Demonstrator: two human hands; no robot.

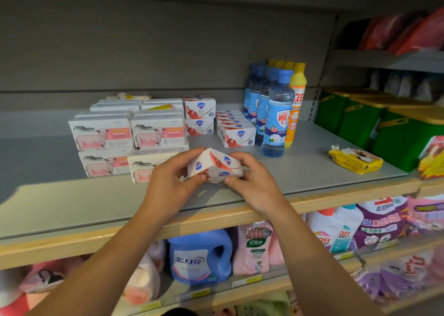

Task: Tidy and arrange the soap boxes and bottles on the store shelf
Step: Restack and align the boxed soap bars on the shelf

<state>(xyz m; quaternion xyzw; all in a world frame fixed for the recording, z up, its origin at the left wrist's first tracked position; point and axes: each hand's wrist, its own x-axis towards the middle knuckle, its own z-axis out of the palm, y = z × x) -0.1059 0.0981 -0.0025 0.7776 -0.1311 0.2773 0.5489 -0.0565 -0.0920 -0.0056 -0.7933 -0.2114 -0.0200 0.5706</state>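
The left hand [171,181] covers one end of the tilted soap box [214,165] and hides part of a sheep-printed box [144,166] behind it. The yellow bottles [296,99] stand mostly hidden behind the blue-capped bottles [274,114]. At the right edge the red-and-yellow packet [432,157] is cut off, and the red packages [408,31] on the upper shelf are a blur.

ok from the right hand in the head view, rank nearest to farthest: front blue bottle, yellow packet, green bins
From the right hand:
1. Front blue bottle, just behind it, slightly right.
2. Yellow packet, lying farther right on the shelf.
3. Green bins, far right, beyond the packet.
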